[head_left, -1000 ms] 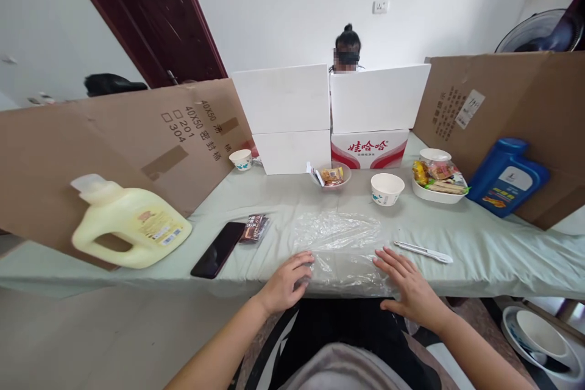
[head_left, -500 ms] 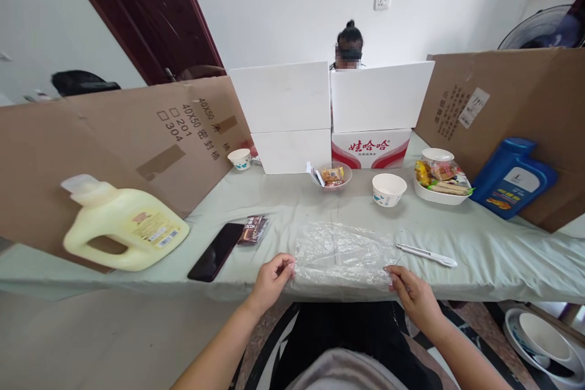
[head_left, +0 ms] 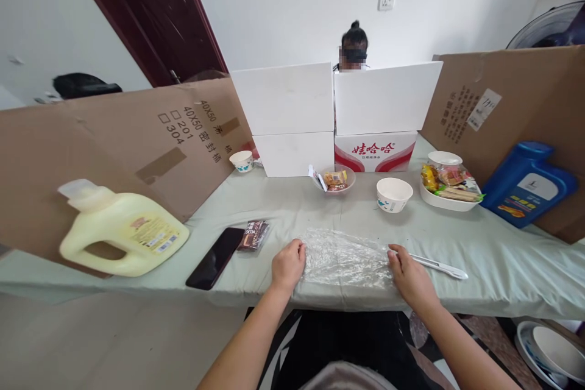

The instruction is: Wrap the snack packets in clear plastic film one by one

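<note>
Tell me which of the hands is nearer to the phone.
Left. The left hand is to the right of the phone, at the near end of the film; the right hand is farther right, at the film's other end.

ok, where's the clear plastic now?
In the head view, the clear plastic is by the near edge of the table, right of centre, between the left hand and right hand.
</note>
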`<state>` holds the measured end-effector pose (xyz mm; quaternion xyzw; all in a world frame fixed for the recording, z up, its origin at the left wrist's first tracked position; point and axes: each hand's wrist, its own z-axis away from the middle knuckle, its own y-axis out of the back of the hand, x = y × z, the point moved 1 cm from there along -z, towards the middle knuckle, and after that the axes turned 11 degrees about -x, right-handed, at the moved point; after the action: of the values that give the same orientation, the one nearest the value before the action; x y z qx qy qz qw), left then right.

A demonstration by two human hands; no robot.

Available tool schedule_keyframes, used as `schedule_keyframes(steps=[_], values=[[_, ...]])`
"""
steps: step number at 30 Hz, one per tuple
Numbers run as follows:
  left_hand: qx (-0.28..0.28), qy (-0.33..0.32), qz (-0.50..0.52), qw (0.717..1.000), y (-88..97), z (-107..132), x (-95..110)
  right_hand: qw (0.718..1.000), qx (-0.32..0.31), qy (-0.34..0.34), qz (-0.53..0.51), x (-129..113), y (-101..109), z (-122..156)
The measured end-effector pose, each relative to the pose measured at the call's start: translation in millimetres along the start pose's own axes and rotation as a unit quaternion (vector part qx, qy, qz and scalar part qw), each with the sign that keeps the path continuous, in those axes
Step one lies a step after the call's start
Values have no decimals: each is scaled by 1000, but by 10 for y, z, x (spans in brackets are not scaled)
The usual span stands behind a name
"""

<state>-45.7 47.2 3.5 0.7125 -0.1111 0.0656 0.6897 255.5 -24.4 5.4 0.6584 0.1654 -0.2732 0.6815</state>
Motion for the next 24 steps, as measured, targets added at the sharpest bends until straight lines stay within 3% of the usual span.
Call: schedule_keyframes(steps=[7, 16, 24], values=[[-16, 5, -44, 999, 47, 44, 23, 994, 56, 54, 76, -146, -27, -196], [-48, 0, -64, 997, 359, -116, 113, 988, 79, 81, 105, -109, 9, -186], [-82, -17, -104, 991, 181, -228, 175, 965, 47, 101, 236, -47, -112, -168]])
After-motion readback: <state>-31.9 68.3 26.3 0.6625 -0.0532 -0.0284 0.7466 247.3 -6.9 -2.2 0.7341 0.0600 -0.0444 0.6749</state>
